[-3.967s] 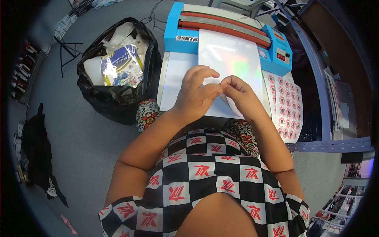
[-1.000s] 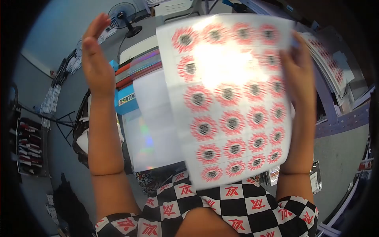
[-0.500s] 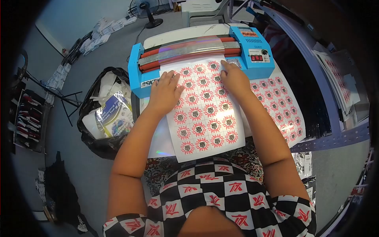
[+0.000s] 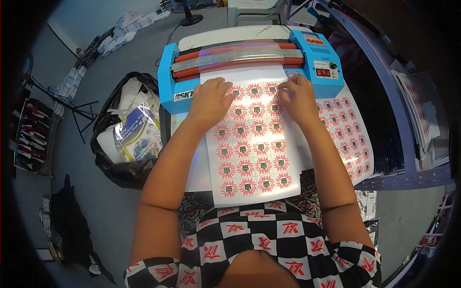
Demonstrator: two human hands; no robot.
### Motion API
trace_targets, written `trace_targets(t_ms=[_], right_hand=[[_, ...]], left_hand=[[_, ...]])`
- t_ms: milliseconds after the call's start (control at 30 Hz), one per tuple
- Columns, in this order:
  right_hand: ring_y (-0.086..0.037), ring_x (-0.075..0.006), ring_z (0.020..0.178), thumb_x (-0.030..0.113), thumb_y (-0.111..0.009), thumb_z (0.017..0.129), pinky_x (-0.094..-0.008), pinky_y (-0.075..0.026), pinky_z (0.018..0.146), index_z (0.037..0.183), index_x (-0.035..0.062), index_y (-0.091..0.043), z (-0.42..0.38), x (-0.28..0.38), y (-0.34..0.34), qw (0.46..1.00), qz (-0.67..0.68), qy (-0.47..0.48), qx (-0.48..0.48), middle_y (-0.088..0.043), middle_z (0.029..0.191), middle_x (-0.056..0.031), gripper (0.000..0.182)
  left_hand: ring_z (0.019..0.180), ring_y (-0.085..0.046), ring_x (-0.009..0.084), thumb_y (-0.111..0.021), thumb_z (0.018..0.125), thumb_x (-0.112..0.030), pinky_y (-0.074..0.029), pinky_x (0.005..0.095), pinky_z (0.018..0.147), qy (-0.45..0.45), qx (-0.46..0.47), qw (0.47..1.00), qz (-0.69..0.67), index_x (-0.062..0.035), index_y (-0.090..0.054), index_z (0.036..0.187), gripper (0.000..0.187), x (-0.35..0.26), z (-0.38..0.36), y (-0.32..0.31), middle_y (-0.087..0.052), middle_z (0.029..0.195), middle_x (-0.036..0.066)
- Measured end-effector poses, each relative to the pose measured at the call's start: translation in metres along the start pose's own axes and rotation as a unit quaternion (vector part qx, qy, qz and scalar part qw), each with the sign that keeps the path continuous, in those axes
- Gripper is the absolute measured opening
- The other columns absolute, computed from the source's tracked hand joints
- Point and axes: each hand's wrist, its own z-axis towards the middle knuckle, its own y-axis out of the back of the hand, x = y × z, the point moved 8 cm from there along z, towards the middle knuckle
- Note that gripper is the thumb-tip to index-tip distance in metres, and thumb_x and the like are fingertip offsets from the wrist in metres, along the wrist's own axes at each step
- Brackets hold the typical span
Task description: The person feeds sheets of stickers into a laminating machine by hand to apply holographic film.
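Observation:
A white sticker sheet (image 4: 242, 155) printed with rows of red-and-black round designs lies lengthwise in front of a blue roll laminator (image 4: 331, 89). Its far end reaches the red rollers, where clear film (image 4: 240, 52) is draped over the top. My left hand (image 4: 210, 101) is at the sheet's upper left edge, fingers bent over it and thumb on the print. At the upper right edge, my right hand (image 4: 298, 98) has curled fingers and thumb on the paper. Both hands are just short of the laminator's front.
More printed sheets (image 4: 353, 139) lie right of the laminator. On the left stands a black bag (image 4: 108, 165) holding a laminating film package (image 4: 139, 132). A fan (image 4: 191, 19) and a pale chair (image 4: 254, 10) are behind. Stacked sheets (image 4: 413, 105) stand at far right.
The sheet has shifted slightly toward me, with more blank paper showing by the rollers. My hands' fingers have gone from flatter to more bent. The view has tilted a little.

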Motion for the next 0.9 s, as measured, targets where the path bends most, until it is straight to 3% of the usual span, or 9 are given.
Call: trace_targets(t_ms=[67, 167, 367, 500, 900], right_hand=[[-0.053, -0.0280, 0.086, 0.012, -0.055, 0.070, -0.0376, -0.041, 0.080, 0.087, 0.0064, -0.064, 0.008, 0.006, -0.002, 0.999, 0.034, 0.030, -0.010, -0.057, 0.090, -0.0107, 0.020], [-0.053, -0.0263, 0.092, 0.015, -0.055, 0.073, -0.0373, -0.042, 0.080, 0.089, 0.0047, -0.063, 0.021, 0.020, -0.013, 0.995, 0.075, 0.066, -0.002, -0.058, 0.095, -0.0100, 0.021], [-0.050, -0.0252, 0.104, 0.029, -0.055, 0.077, -0.0379, -0.037, 0.087, 0.097, 0.0068, -0.062, 0.020, 0.034, -0.050, 0.992, 0.033, 0.120, 0.019, -0.058, 0.106, -0.0097, 0.030], [-0.050, -0.0270, 0.106, 0.028, -0.056, 0.078, -0.0383, -0.037, 0.088, 0.101, 0.0064, -0.061, 0.017, 0.034, -0.053, 0.993, 0.021, 0.117, 0.027, -0.057, 0.109, -0.0108, 0.032], [-0.052, -0.0207, 0.101, 0.031, -0.053, 0.078, -0.0386, -0.036, 0.084, 0.095, 0.0105, -0.063, 0.024, 0.024, -0.049, 0.996, 0.020, 0.088, 0.027, -0.060, 0.102, -0.0049, 0.028]], left_hand=[[0.112, -0.043, 0.0265, -0.048, 0.084, -0.026, -0.029, 0.0400, 0.094, 0.024, 0.036, 0.999, 0.000, -0.0073, -0.054, 0.110, 0.032, 0.001, 0.007, 0.000, -0.048, 0.118, 0.012], [0.117, -0.038, 0.0272, -0.046, 0.085, -0.029, -0.027, 0.0424, 0.095, -0.027, -0.064, 0.997, 0.029, -0.0077, -0.051, 0.114, 0.036, -0.007, 0.014, 0.001, -0.045, 0.122, 0.012], [0.124, -0.031, 0.0278, -0.045, 0.086, -0.036, -0.023, 0.0475, 0.098, -0.017, -0.027, 0.998, 0.058, -0.0099, -0.047, 0.120, 0.043, -0.009, 0.013, -0.031, -0.040, 0.129, 0.013], [0.122, -0.033, 0.0280, -0.046, 0.085, -0.036, -0.025, 0.0470, 0.097, -0.020, -0.036, 0.998, 0.052, -0.0102, -0.048, 0.119, 0.043, -0.007, 0.011, -0.029, -0.041, 0.128, 0.012], [0.110, -0.046, 0.0258, -0.044, 0.087, -0.029, -0.036, 0.0385, 0.089, -0.038, -0.060, 0.997, -0.008, -0.0076, -0.057, 0.106, 0.032, 0.003, 0.024, -0.021, -0.052, 0.116, 0.011]])
